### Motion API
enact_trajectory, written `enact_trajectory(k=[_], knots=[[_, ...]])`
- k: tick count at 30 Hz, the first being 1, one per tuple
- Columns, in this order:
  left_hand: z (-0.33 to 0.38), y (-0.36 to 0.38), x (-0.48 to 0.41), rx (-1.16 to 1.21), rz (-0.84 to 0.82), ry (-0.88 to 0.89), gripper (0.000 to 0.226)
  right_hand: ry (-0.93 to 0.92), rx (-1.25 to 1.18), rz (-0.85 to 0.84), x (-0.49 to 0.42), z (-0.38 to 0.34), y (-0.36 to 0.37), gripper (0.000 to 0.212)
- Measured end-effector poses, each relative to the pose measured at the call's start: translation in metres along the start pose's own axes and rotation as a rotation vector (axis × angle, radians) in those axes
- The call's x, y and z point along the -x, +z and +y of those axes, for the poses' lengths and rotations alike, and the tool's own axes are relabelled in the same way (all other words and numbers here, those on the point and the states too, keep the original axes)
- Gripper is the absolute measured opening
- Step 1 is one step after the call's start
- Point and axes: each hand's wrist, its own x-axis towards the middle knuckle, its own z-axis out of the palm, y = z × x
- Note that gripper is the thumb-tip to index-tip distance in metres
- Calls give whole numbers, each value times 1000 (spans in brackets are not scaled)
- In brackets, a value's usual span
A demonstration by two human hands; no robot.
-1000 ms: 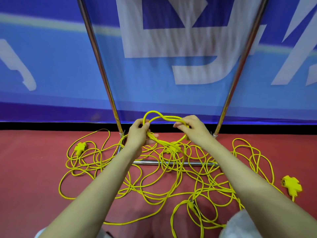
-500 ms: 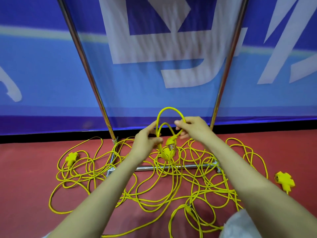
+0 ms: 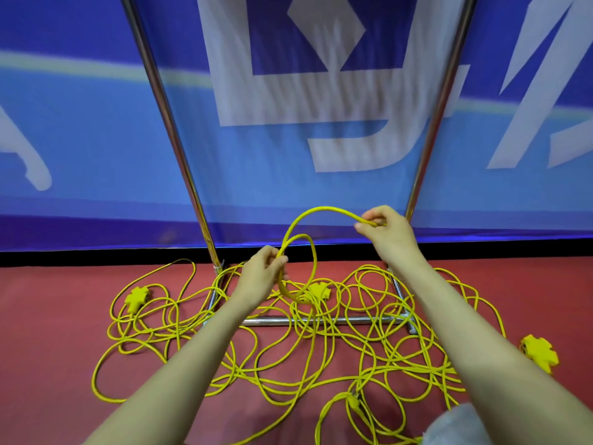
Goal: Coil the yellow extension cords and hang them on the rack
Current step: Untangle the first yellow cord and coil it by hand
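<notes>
Both hands — left (image 3: pixel 261 277), right (image 3: pixel 383 234) — pinch one yellow cord (image 3: pixel 316 211); four yellow sockets (image 3: pixel 137 296) on floor (image 3: pixel 48 348); banner (image 3: pixel 96 130) lettering unreadable.

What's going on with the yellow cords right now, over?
Left hand pinching a small loop. Right hand drawing out cord. Most yellow cord tangled on the floor across the rack base. Nothing hung, over.
</notes>
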Motion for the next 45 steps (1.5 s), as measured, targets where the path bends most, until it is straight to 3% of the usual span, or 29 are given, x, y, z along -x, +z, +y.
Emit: enact_trajectory(k=[6,9,13,16,23,25,32,39,42,45], knots=[[13,-16,5,391,-130,-48,20,-110,301,10,2,10,-2,6],[18,-21,11,482,-226,-76,19,-76,427,-21,4,7,-1,12],[21,-19,18,462,-214,-75,18,64,-45,-102,13,1,8,6],[19,-16,20,431,-149,-80,17,189,-433,-220,16,-10,11,15],[19,-10,22,371,-91,-35,16,407,-624,-383,28,-20,18,17],[20,-10,23,385,-53,-28,14,395,-492,-420,31,-22,20,10],[25,-12,22,495,254,-27,12,107,-145,-455,39,-24,31,27],[28,-13,17,495,342,8,8,48,-250,-633,38,-20,28,29],[33,-13,17,503,304,17,10,-128,125,-474,34,-9,37,44],[40,-8,20,533,236,76,7,-218,375,-248,30,-2,48,33]])
